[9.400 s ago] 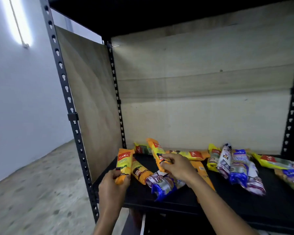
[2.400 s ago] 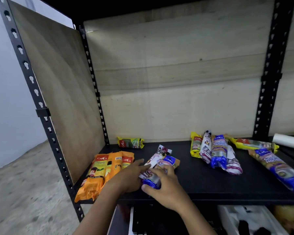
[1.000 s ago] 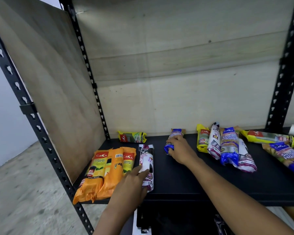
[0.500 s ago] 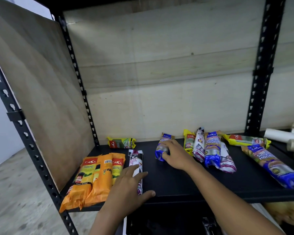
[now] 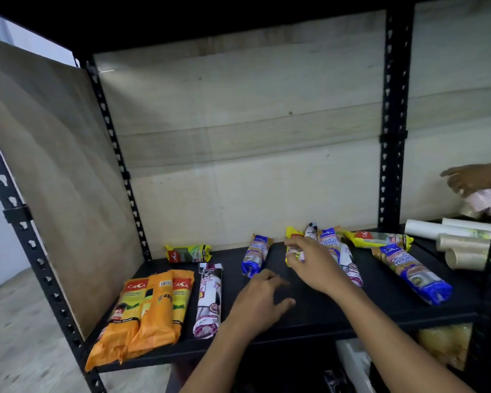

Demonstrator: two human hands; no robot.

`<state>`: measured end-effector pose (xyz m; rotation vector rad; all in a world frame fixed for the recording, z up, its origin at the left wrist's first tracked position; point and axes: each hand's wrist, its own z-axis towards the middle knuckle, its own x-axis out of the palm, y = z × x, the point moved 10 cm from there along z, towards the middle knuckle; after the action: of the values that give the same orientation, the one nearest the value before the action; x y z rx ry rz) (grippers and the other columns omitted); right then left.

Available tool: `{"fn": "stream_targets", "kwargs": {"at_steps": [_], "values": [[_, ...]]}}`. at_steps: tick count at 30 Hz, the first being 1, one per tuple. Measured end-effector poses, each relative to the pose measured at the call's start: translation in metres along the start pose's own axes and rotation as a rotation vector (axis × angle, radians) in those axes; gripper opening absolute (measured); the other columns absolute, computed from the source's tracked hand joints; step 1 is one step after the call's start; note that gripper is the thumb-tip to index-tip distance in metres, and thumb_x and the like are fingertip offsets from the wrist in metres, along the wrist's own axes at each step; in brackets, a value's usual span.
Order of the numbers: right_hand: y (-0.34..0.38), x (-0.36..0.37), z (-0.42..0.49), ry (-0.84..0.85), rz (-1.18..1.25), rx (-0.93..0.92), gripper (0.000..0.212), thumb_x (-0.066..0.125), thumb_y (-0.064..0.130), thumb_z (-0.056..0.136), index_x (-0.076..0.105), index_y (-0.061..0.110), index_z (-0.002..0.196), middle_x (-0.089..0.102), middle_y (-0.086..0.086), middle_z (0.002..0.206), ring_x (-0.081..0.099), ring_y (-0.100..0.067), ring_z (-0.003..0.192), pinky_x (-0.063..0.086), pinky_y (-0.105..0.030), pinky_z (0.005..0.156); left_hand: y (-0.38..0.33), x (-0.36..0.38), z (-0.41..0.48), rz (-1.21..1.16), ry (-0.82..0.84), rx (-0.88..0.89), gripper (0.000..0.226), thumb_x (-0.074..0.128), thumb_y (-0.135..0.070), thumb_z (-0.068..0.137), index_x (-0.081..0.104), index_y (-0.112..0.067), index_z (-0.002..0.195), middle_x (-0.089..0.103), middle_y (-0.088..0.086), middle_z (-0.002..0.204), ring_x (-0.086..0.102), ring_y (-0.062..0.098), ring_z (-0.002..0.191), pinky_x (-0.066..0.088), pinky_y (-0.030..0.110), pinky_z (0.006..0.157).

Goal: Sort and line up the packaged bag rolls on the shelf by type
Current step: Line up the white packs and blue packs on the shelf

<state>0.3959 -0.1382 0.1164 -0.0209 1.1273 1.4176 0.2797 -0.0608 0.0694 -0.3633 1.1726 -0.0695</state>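
Three orange packs (image 5: pixel 150 307) lie side by side at the left front of the black shelf (image 5: pixel 309 316). A white-purple roll (image 5: pixel 209 299) lies beside them, and a blue roll (image 5: pixel 254 255) lies apart behind it. A short yellow-green roll (image 5: pixel 188 253) rests by the back wall. My left hand (image 5: pixel 260 303) hovers open over the bare shelf. My right hand (image 5: pixel 313 263) reaches into a mixed pile (image 5: pixel 335 245) of yellow, white and blue rolls, fingers spread on top of it. Further right lie a yellow roll (image 5: pixel 377 239) and a long blue roll (image 5: pixel 411 272).
Black posts (image 5: pixel 391 123) and wooden panels (image 5: pixel 54 177) close in the bay. White and beige paper rolls (image 5: pixel 459 242) lie in the bay to the right, where another person's hand (image 5: pixel 475 178) shows. Bins sit on the level below.
My right hand let go of the blue roll and moved right onto the mixed pile. My left hand left the white-purple roll and shifted right over the shelf.
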Motion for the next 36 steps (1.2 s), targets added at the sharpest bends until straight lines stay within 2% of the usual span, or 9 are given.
{"fn": "stream_targets", "kwargs": {"at_steps": [4, 9, 14, 19, 22, 24, 29, 34, 36], "values": [[-0.019, -0.030, -0.015, -0.033, -0.026, 0.064, 0.033, 0.060, 0.029, 0.091, 0.063, 0.024, 0.124, 0.062, 0.005, 0.120, 0.056, -0.012, 0.112, 0.044, -0.028, 0.094, -0.018, 0.008, 0.020, 0.018, -0.019, 0.042, 0.045, 0.063, -0.048, 0.088, 0.058, -0.028, 0.128, 0.046, -0.009, 0.128, 0.048, 0.011, 0.118, 0.050, 0.034, 0.092], [-0.050, -0.057, -0.029, -0.051, -0.106, 0.143, 0.033, 0.058, 0.031, 0.091, 0.059, 0.028, 0.124, 0.050, 0.003, 0.130, 0.044, -0.019, 0.125, 0.044, -0.038, 0.098, -0.025, 0.018, 0.056, 0.079, -0.035, 0.048, 0.050, 0.062, -0.039, 0.090, 0.048, -0.025, 0.135, 0.038, 0.001, 0.139, 0.042, 0.020, 0.126, 0.049, 0.041, 0.096], [-0.082, -0.065, -0.042, -0.036, -0.208, 0.271, 0.048, 0.055, 0.023, 0.093, 0.047, 0.025, 0.140, 0.037, 0.001, 0.141, 0.027, -0.020, 0.134, 0.037, -0.036, 0.104, -0.020, 0.039, 0.088, 0.128, -0.014, 0.014, 0.066, 0.060, -0.029, 0.090, 0.031, -0.025, 0.149, 0.026, 0.007, 0.151, 0.034, 0.030, 0.136, 0.045, 0.045, 0.102], [-0.110, -0.044, -0.046, 0.141, -0.184, 0.360, 0.073, 0.057, 0.023, 0.089, 0.023, 0.030, 0.154, 0.012, -0.001, 0.160, 0.010, -0.023, 0.148, 0.027, -0.041, 0.117, -0.025, 0.058, 0.109, 0.101, 0.045, 0.021, 0.075, 0.059, -0.022, 0.091, 0.020, -0.031, 0.154, 0.011, 0.005, 0.162, 0.024, 0.030, 0.142, 0.040, 0.047, 0.107], [-0.118, -0.031, -0.049, 0.235, -0.157, 0.386, 0.083, 0.060, 0.026, 0.088, 0.013, 0.033, 0.156, 0.001, 0.002, 0.163, 0.003, -0.023, 0.150, 0.027, -0.043, 0.117, -0.025, 0.068, 0.119, 0.120, 0.108, 0.048, 0.082, 0.057, -0.018, 0.091, 0.010, -0.034, 0.156, 0.002, 0.003, 0.165, 0.017, 0.029, 0.147, 0.037, 0.045, 0.110], [-0.122, -0.024, -0.052, 0.279, -0.146, 0.406, 0.082, 0.059, 0.024, 0.090, 0.012, 0.035, 0.156, -0.003, 0.003, 0.164, 0.005, -0.022, 0.151, 0.029, -0.041, 0.116, -0.023, 0.075, 0.125, 0.142, 0.140, 0.069, 0.084, 0.058, -0.016, 0.090, 0.010, -0.035, 0.156, -0.001, 0.001, 0.165, 0.016, 0.028, 0.148, 0.038, 0.044, 0.109], [-0.127, -0.025, -0.049, 0.204, -0.148, 0.399, 0.072, 0.058, 0.014, 0.095, 0.023, 0.033, 0.155, 0.007, 0.003, 0.164, 0.023, -0.021, 0.147, 0.035, -0.033, 0.110, -0.022, 0.086, 0.132, 0.250, 0.189, 0.101, 0.077, 0.059, -0.014, 0.090, 0.022, -0.035, 0.154, 0.010, -0.005, 0.165, 0.035, 0.031, 0.140, 0.045, 0.047, 0.101], [-0.129, -0.032, -0.048, 0.173, -0.177, 0.410, 0.074, 0.064, 0.020, 0.094, 0.023, 0.023, 0.156, 0.019, -0.003, 0.162, 0.024, -0.021, 0.147, 0.031, -0.033, 0.113, -0.021, 0.089, 0.131, 0.290, 0.190, 0.088, 0.075, 0.060, -0.015, 0.091, 0.022, -0.024, 0.155, 0.014, -0.004, 0.164, 0.031, 0.025, 0.143, 0.040, 0.047, 0.105], [-0.129, -0.037, -0.049, 0.179, -0.213, 0.433, 0.067, 0.064, 0.020, 0.094, 0.031, 0.018, 0.153, 0.026, -0.006, 0.160, 0.028, -0.024, 0.144, 0.033, -0.034, 0.110, -0.021, 0.086, 0.131, 0.285, 0.163, 0.090, 0.072, 0.061, -0.013, 0.090, 0.029, -0.024, 0.153, 0.020, -0.003, 0.163, 0.036, 0.028, 0.140, 0.040, 0.045, 0.106]]}}
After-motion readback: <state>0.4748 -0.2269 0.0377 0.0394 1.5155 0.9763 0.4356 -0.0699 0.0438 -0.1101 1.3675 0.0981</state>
